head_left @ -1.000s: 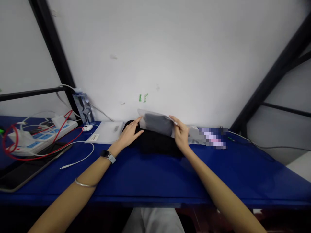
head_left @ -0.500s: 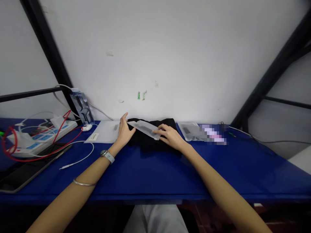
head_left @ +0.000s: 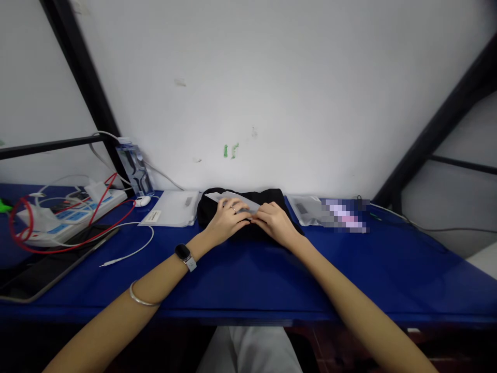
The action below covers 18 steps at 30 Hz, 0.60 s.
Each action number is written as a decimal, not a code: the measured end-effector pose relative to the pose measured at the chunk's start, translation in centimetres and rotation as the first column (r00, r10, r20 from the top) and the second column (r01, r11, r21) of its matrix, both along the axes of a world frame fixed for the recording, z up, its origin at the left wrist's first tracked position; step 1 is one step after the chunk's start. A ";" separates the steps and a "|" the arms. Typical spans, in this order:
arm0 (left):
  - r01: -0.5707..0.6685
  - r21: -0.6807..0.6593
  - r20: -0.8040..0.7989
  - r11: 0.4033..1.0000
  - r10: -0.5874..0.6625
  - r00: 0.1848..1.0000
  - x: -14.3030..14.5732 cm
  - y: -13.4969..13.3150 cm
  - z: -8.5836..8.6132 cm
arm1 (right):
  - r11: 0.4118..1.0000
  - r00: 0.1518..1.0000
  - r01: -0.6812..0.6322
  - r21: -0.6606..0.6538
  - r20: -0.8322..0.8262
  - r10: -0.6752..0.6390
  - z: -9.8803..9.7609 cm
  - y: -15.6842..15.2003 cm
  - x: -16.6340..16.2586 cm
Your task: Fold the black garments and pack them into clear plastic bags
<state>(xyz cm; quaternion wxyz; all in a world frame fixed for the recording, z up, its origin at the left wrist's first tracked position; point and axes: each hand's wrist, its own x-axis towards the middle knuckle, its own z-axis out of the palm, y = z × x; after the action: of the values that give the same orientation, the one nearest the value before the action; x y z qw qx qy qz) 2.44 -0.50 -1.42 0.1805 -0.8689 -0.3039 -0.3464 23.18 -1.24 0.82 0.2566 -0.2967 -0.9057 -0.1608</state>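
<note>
A translucent plastic bag [head_left: 248, 201] is held over a bundle of black cloth [head_left: 207, 208] near the wall. My left hand [head_left: 230, 220] pinches the bag's near edge, its fingers bent over the plastic. Close beside it, my right hand [head_left: 274, 221] is closed on the right end of the same edge. The fingertips of both hands almost meet there. Part of the bag lies hidden under my left fingers. To the left lies a flat frosted bag [head_left: 174, 207] with a white label. Another clear bag [head_left: 305, 210] rests right of the cloth.
On the left stand a power strip [head_left: 77, 217] with red and white cables, a dark tablet [head_left: 50, 269] and a clear bottle [head_left: 135, 168]. A white cable [head_left: 132, 254] curls on the blue table [head_left: 240, 280]. A blurred-out item [head_left: 345, 215] lies right.
My left hand has left the upper left end of the bag and come down right, beside my right hand at the near edge. My right hand stays on the bag, fingers more closed.
</note>
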 end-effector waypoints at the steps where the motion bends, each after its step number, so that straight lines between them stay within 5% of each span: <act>1: 0.013 0.020 -0.014 1.000 -0.012 1.000 0.1 0.0 0.0 | 1.000 1.000 -0.011 0.011 0.016 0.011 0.0 -0.1 -0.1; 8: -0.035 -0.016 -0.022 0.999 0.035 0.999 -0.8 1.0 0.8 | 0.994 0.996 0.051 0.092 0.062 -0.057 0.8 -0.2 -0.2; 18: -0.254 -0.052 0.130 0.966 0.259 0.957 -6.9 3.7 1.4 | 0.967 0.974 0.225 0.118 -0.016 -0.225 1.5 1.6 3.7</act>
<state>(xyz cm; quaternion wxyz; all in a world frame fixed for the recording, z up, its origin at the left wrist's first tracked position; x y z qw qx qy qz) -4.41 3.19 0.02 0.1876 -0.7996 -0.4317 -0.3729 26.91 0.36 2.30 0.2552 -0.3820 -0.8546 -0.2421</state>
